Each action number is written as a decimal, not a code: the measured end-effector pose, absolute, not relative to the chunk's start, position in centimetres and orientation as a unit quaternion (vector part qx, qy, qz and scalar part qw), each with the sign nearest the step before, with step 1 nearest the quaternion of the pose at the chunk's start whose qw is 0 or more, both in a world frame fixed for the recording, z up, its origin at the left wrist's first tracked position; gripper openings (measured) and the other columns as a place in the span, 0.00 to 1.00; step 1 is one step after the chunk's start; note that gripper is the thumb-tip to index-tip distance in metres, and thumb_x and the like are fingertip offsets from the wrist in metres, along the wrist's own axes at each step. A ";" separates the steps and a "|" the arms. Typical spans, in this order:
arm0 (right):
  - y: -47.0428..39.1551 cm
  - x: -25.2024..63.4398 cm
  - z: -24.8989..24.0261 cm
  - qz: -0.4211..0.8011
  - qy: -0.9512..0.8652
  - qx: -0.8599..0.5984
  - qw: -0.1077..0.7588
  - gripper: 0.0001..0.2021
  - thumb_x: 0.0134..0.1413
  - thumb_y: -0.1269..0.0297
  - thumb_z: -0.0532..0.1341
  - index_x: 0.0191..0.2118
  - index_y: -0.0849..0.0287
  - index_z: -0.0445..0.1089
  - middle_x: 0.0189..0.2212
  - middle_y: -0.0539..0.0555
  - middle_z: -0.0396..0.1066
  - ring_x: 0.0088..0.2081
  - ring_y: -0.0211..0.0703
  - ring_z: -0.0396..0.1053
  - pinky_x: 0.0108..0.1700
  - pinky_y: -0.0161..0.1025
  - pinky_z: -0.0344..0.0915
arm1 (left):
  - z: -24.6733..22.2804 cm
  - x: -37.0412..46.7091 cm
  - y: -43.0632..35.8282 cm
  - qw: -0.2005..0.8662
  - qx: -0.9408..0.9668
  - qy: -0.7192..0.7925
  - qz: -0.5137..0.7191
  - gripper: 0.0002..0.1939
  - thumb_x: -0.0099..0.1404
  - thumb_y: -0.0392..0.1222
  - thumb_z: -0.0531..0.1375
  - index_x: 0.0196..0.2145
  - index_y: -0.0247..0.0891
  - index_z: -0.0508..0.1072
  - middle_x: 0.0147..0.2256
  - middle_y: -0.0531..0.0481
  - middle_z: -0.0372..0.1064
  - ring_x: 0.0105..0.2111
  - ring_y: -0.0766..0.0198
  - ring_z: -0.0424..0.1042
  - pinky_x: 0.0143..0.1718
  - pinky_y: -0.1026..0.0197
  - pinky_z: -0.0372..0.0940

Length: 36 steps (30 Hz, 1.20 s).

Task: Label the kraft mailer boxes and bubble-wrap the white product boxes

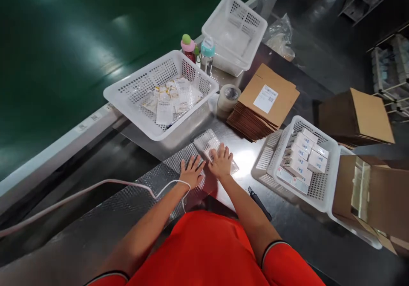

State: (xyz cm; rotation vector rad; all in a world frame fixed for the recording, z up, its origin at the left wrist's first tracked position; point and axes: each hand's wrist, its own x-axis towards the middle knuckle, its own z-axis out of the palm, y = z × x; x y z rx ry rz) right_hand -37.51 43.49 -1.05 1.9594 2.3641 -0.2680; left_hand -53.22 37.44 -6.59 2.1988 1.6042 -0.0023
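Bubble wrap (pixel 169 166) lies across the metal table's front part, below the left basket. My left hand (pixel 192 173) rests flat on it with fingers spread. Just to its right, my right hand (pixel 221 161) lies with fingers apart on a bubble-wrapped piece (pixel 206 140), whose contents I cannot make out. A thin white cord loops around my left wrist. A black cutter (pixel 259 203) lies on the table to the right of my right forearm.
Beyond my hands are a basket of small packets (pixel 119 93), tape rolls (pixel 228 100), bottles (pixel 207 51), an empty basket (pixel 209 30) and stacked flat cartons (pixel 284 100). At right stand a basket of small white boxes (pixel 334 171) and an open carton (pixel 386 196).
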 end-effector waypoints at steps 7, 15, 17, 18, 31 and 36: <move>37.0 -29.6 0.7 -0.113 0.739 0.653 -0.119 0.26 0.64 0.53 0.52 0.63 0.60 0.58 0.64 0.66 0.55 0.64 0.55 0.53 0.61 0.53 0.55 | -5.8 -54.2 37.4 0.154 0.807 0.569 0.023 0.33 0.65 0.49 0.55 0.66 0.41 0.57 0.70 0.35 0.42 0.68 0.37 0.42 0.62 0.25 0.39; 22.5 -14.3 -4.8 -0.067 0.585 0.808 -0.031 0.15 0.59 0.60 0.54 0.49 0.58 0.69 0.45 0.66 0.69 0.47 0.62 0.67 0.49 0.55 0.64 | -4.8 -57.8 40.0 0.131 0.830 0.542 0.006 0.28 0.64 0.49 0.59 0.59 0.36 0.65 0.65 0.34 0.56 0.63 0.43 0.57 0.63 0.42 0.50; 22.4 -14.4 -4.9 -0.090 0.589 0.802 -0.048 0.15 0.60 0.61 0.51 0.47 0.58 0.70 0.43 0.65 0.70 0.46 0.60 0.69 0.47 0.53 0.66 | -4.5 -57.8 40.4 0.121 0.826 0.551 0.005 0.29 0.63 0.50 0.60 0.59 0.36 0.66 0.65 0.34 0.57 0.64 0.44 0.56 0.63 0.43 0.49; 22.8 -15.3 -4.6 -0.109 0.597 0.792 -0.070 0.15 0.61 0.62 0.50 0.48 0.58 0.69 0.43 0.64 0.70 0.45 0.58 0.69 0.46 0.51 0.66 | -4.4 -57.7 40.5 0.116 0.820 0.561 0.005 0.29 0.63 0.49 0.60 0.59 0.36 0.66 0.64 0.33 0.57 0.63 0.43 0.57 0.63 0.42 0.50; 40.7 -45.3 -1.0 -0.225 0.719 0.655 0.058 0.15 0.70 0.66 0.44 0.50 0.65 0.65 0.44 0.65 0.74 0.43 0.48 0.76 0.40 0.38 0.70 | -4.7 -60.8 40.1 0.080 0.787 0.610 0.041 0.24 0.65 0.41 0.56 0.58 0.37 0.68 0.62 0.39 0.63 0.62 0.43 0.57 0.63 0.38 0.49; 42.4 -46.5 -2.9 -0.206 0.734 0.642 0.081 0.16 0.70 0.65 0.44 0.50 0.66 0.65 0.45 0.67 0.73 0.45 0.50 0.75 0.41 0.41 0.71 | -4.7 -60.8 40.0 0.105 0.779 0.617 0.045 0.23 0.67 0.40 0.54 0.59 0.39 0.68 0.63 0.43 0.62 0.64 0.42 0.55 0.64 0.35 0.46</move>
